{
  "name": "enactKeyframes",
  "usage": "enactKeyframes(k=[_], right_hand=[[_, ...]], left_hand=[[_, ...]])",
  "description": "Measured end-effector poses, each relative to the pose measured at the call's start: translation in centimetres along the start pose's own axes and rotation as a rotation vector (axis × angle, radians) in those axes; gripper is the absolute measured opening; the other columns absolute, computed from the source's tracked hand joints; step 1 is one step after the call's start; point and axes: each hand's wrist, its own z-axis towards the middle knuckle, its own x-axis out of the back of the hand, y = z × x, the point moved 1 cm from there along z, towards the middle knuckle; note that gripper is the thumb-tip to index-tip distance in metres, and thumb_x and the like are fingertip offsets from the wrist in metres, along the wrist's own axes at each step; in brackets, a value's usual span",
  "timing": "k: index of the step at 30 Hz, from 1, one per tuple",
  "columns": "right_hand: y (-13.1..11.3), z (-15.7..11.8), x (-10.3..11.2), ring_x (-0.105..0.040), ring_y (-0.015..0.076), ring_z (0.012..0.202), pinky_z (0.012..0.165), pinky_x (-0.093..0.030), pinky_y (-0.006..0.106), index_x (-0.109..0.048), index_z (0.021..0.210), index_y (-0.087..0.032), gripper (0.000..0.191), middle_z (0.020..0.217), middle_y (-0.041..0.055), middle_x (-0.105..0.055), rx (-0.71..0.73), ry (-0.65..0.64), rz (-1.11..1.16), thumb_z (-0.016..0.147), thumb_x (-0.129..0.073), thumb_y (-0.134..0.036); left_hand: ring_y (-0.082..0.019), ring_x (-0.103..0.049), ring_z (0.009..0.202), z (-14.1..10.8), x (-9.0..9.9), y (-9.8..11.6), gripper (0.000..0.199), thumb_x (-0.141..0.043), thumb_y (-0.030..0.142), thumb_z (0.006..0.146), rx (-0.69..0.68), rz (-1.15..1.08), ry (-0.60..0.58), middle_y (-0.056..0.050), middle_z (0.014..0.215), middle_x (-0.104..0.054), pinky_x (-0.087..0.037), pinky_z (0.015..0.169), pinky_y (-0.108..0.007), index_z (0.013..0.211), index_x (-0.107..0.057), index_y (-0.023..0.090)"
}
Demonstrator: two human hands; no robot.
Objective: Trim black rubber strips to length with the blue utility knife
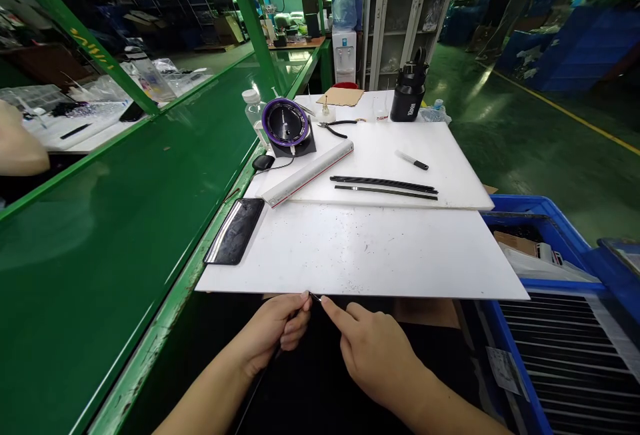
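Observation:
At the table's near edge, my left hand [283, 328] is closed around a thin black strip [257, 392], whose tail runs down toward my lap. One end of the strip pokes out past my thumb and index finger. Facing it, my right hand [373, 348] has its index finger stretched forward and the other fingers curled in. A small shiny metal tip [315, 297] shows between the two hands; the rest of what my right hand grips is hidden. Beyond them, several black strips [385, 185] lie on the white board [460, 168].
A triangular white scale ruler [310, 172], black-handled pliers [335, 128], a pen-like item [413, 160], a round purple-rimmed fan [285, 122] and a black bottle [409, 92] are on the table. A dark phone-like slab [235, 232] lies left. Blue bins [537, 205] stand right, beside a green conveyor [125, 222].

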Motion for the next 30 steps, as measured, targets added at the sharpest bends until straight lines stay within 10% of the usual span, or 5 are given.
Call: enactKeyframes(k=[15, 20, 25, 30], right_hand=[[0.0, -0.4, -0.6, -0.058, 0.0152, 0.059, 0.051, -0.033, 0.027, -0.046, 0.151, -0.031, 0.057, 0.087, 0.003, -0.066, 0.005, 0.093, 0.025, 0.096, -0.043, -0.018], [2.8, -0.9, 0.8, -0.065, 0.017, 0.075, 0.068, -0.052, 0.029, -0.045, 0.152, -0.023, 0.05, 0.088, 0.0051, -0.069, 0.075, 0.377, 0.355, 0.102, -0.037, -0.019], [7.3, -0.3, 3.2, -0.065, 0.019, 0.086, 0.072, -0.056, 0.032, -0.039, 0.154, -0.02, 0.055, 0.095, 0.0075, -0.069, 0.052, 0.827, 0.159, 0.1, -0.035, -0.011], [10.4, 1.5, 3.2, -0.06, 0.0242, 0.091, 0.077, -0.054, 0.038, -0.054, 0.144, -0.018, 0.047, 0.1, 0.0098, -0.068, -0.047, 0.824, -0.107, 0.099, -0.041, -0.014]], left_hand=[[-0.004, -0.019, 0.04, -0.2, 0.4, -0.2, 0.027, -0.061, 0.039, 0.087, 0.001, -0.108, -0.085, 0.008, 0.047, -0.03, -0.015, 0.039, -0.016, 0.074, -0.053, 0.017], [-0.004, -0.02, 0.039, -2.6, -0.7, 0.9, 0.026, -0.065, 0.038, 0.087, -0.025, -0.25, -0.248, 0.006, 0.046, -0.031, -0.019, 0.037, -0.014, 0.075, -0.062, 0.015], [-0.004, -0.022, 0.04, -4.3, -2.0, 2.0, 0.025, -0.064, 0.034, 0.088, -0.058, -0.317, -0.325, 0.006, 0.047, -0.03, -0.022, 0.038, -0.014, 0.076, -0.068, 0.013], [-0.004, -0.024, 0.04, -4.7, -2.7, 2.4, 0.028, -0.058, 0.034, 0.091, -0.109, -0.273, -0.342, 0.005, 0.047, -0.031, -0.024, 0.039, -0.015, 0.081, -0.072, 0.012]])
